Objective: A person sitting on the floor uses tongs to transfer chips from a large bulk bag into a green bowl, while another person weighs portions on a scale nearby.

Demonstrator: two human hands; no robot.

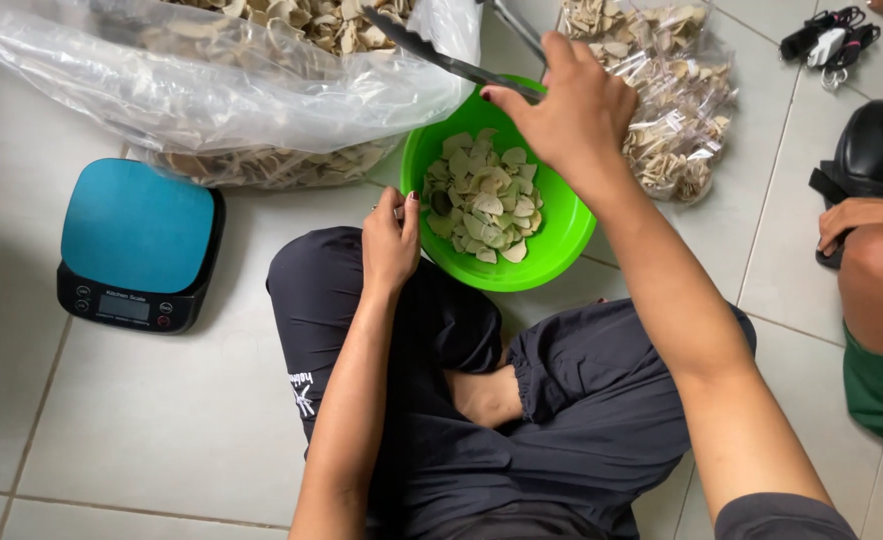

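Person seated on tile floor, R hand point(574, 112) gripping tongs point(442, 55) over green bowl point(562, 225).

Bowl sits on floor just past the knees, between big clear bag point(212, 90) at upper left & pile of small clear packets point(677, 100) at upper right; bowl's left rim right by the bag. Bare tiles w/ room at lower left, around teal-topped black scale point(137, 245). Chips point(484, 195) in bowl: pale, curved, approx half-round, heaped mid-bowl. L hand point(392, 240) curled at bowl's near-left rim, pinching smth small, prob a packet, can't tell. Another person's hand point(857, 218) at right edge.
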